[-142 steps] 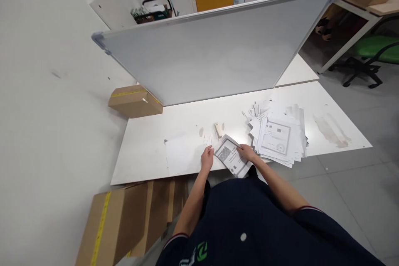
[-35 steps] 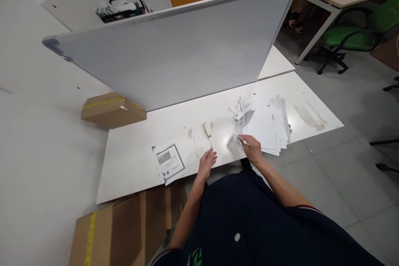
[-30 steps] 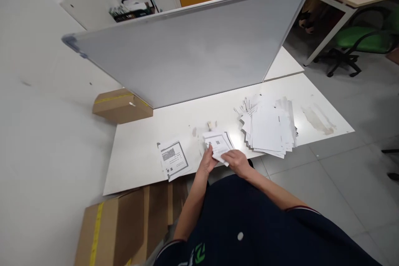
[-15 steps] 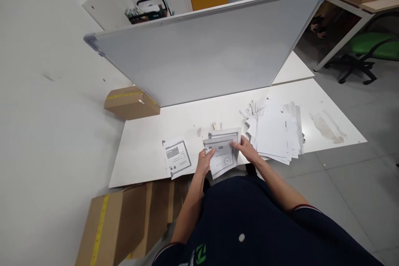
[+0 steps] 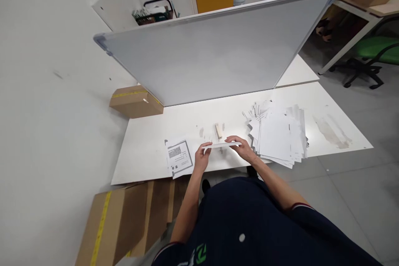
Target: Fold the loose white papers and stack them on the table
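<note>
Both my hands hold sheets of paper (image 5: pixel 220 145) edge-on above the table, so only a thin white edge faces me. My left hand (image 5: pixel 202 157) pinches the left end. At the right end, my right hand (image 5: pixel 243 148) has its fingers closed around the papers. Just beyond them on the table lies a small cream-coloured block (image 5: pixel 218 130). To the left rests a printed certificate sheet (image 5: pixel 180 158) with a dark border. A spread pile of loose papers (image 5: pixel 277 133) lies to the right of my right hand.
A large whiteboard (image 5: pixel 205 50) leans across the back of the white table (image 5: pixel 140 145). A taped cardboard box (image 5: pixel 135 103) sits at the table's back left corner. More cardboard boxes (image 5: pixel 112 224) stand below the left front edge. Farther right is a green chair (image 5: pixel 377 48).
The papers have turned from showing their printed faces to edge-on, upright between my hands. The cream block is now more fully visible. The view has shifted slightly.
</note>
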Motion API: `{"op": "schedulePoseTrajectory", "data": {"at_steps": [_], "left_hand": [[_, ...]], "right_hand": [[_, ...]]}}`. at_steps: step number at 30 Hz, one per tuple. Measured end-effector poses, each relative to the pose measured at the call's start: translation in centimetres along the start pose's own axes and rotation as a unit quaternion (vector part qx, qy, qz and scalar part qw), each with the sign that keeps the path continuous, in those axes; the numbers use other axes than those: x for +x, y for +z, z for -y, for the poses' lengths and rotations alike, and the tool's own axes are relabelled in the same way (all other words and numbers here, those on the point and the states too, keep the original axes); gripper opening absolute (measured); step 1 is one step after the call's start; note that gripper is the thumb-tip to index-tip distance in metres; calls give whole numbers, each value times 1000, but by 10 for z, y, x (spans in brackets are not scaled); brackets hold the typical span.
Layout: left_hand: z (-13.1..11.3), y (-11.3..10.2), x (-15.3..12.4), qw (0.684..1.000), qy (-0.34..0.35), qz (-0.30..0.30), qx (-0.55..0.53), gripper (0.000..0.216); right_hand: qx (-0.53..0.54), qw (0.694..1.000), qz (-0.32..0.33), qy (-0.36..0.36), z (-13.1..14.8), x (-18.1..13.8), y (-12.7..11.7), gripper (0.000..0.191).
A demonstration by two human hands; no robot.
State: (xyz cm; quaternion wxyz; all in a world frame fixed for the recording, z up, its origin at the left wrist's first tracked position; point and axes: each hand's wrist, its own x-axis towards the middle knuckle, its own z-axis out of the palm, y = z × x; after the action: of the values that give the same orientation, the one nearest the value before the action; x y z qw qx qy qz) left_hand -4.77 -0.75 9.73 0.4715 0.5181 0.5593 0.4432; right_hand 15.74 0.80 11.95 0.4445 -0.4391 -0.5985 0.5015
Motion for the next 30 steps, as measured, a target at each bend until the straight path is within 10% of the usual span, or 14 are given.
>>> {"op": "schedulePoseTrajectory", "data": {"at_steps": [24,30], "left_hand": [[28,7,6,996,-20,-53,-68,26],[47,-2,3,991,-44,-60,-109,36]], "right_hand": [[-76,996,-1,54,-60,3,4,22],[-320,943,94,16,-21,9,-14,20]]}}
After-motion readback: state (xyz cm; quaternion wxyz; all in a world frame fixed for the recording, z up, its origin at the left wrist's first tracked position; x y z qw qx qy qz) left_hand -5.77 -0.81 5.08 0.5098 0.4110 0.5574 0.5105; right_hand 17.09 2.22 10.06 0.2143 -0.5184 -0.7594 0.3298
